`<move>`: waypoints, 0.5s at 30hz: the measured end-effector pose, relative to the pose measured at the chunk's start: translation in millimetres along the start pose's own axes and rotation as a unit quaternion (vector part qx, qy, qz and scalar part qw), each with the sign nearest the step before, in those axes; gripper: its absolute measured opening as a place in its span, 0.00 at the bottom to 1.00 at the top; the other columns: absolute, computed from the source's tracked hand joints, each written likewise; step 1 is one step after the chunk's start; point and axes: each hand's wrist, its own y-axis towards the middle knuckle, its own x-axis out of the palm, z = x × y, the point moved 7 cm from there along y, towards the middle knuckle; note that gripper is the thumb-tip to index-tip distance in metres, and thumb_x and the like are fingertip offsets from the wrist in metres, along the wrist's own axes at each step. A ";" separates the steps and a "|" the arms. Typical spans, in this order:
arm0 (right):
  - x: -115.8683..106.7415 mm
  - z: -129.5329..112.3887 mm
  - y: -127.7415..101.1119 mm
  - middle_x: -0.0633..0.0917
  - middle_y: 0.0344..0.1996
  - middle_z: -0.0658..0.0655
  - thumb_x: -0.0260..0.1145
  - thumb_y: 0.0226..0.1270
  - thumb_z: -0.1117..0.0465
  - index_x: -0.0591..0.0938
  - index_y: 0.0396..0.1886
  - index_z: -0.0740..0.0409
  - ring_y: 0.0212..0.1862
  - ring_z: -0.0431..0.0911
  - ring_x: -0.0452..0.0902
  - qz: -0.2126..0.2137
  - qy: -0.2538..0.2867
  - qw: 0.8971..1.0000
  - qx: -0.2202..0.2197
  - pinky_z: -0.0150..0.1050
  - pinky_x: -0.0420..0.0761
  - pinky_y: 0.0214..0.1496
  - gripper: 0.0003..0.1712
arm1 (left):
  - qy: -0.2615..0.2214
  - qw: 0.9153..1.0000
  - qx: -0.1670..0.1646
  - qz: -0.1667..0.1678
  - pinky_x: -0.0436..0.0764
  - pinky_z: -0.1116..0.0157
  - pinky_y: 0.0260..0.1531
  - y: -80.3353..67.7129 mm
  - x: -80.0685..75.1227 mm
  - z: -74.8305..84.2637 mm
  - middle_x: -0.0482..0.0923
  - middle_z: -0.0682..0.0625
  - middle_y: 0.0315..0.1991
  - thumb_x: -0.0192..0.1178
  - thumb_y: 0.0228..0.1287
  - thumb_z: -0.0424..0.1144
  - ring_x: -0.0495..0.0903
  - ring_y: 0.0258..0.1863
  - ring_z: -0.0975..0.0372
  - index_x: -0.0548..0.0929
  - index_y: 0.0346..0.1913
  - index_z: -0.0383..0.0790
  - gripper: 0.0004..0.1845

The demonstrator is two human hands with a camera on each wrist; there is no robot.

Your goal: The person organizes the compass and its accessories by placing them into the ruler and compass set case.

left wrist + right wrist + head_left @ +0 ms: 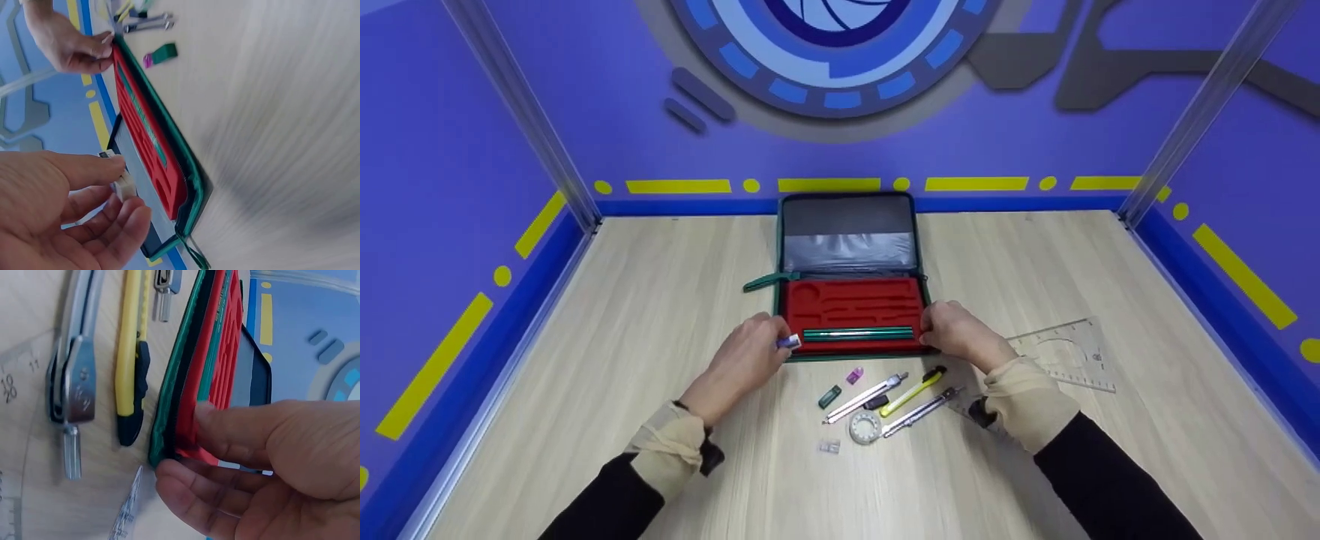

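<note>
My left hand pinches a small white eraser with a blue sleeve between thumb and fingers, at the left front corner of an open zip case. In the left wrist view the eraser's white end shows beyond the fingertips. A red moulded tray fills the case's lower half, and green pencils lie along its front slot. At the right front corner, my right hand grips the case edge. Its thumb presses on the red tray, the other fingers by the green outer side.
In front of the case lie two metal compasses, a yellow utility knife, a round tape roll, a green sharpener-like piece, a pink piece and a clear piece. A transparent set square lies at right.
</note>
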 end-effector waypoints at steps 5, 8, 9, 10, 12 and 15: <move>-0.6 -0.4 -0.8 0.80 0.24 0.52 0.68 0.64 0.74 0.85 0.29 0.63 0.28 0.45 0.71 0.017 -0.007 1.000 0.003 0.38 0.73 0.32 0.05 | 0.007 1.000 0.017 0.009 0.83 0.57 0.40 22.0 -1.8 4.1 0.80 0.45 0.35 0.72 0.64 0.32 0.79 0.35 0.55 0.85 0.40 0.35 0.06; -1.6 -1.8 -1.9 0.80 0.23 0.52 0.68 0.61 0.75 0.85 0.29 0.63 0.27 0.45 0.71 0.029 -0.006 0.999 -0.011 0.38 0.73 0.31 0.05 | 0.017 0.999 0.034 0.017 0.83 0.55 0.41 33.9 -1.1 5.7 0.81 0.43 0.36 0.71 0.63 0.31 0.81 0.38 0.53 0.86 0.41 0.34 0.06; -2.0 -2.4 -2.3 0.80 0.23 0.52 0.68 0.61 0.75 0.85 0.28 0.63 0.27 0.45 0.71 0.032 -0.006 0.999 -0.014 0.38 0.73 0.31 0.06 | 0.021 0.999 0.036 0.019 0.83 0.54 0.42 37.8 -0.7 5.8 0.82 0.42 0.36 0.71 0.63 0.30 0.82 0.38 0.52 0.86 0.41 0.34 0.06; -2.3 -2.8 -2.5 0.80 0.23 0.52 0.68 0.60 0.75 0.85 0.28 0.63 0.27 0.45 0.71 0.035 -0.007 0.999 -0.015 0.38 0.73 0.31 0.06 | 0.026 0.999 0.039 0.020 0.83 0.54 0.42 41.6 -0.1 5.7 0.82 0.42 0.36 0.71 0.63 0.30 0.82 0.39 0.52 0.87 0.41 0.33 0.05; -2.4 -3.9 -2.8 0.80 0.23 0.52 0.68 0.62 0.74 0.85 0.28 0.64 0.28 0.45 0.71 0.038 -0.007 0.999 -0.015 0.38 0.74 0.31 0.05 | 0.033 0.998 0.040 0.019 0.83 0.55 0.43 48.3 1.3 5.4 0.82 0.41 0.37 0.69 0.63 0.28 0.82 0.40 0.52 0.87 0.41 0.33 0.05; -2.1 -5.7 -2.6 0.80 0.24 0.52 0.67 0.64 0.73 0.85 0.29 0.64 0.29 0.45 0.72 0.036 -0.005 0.999 -0.008 0.39 0.75 0.33 0.05 | 0.039 0.999 0.033 0.014 0.83 0.55 0.45 56.2 3.6 4.4 0.82 0.41 0.37 0.67 0.63 0.26 0.82 0.41 0.52 0.88 0.41 0.33 0.05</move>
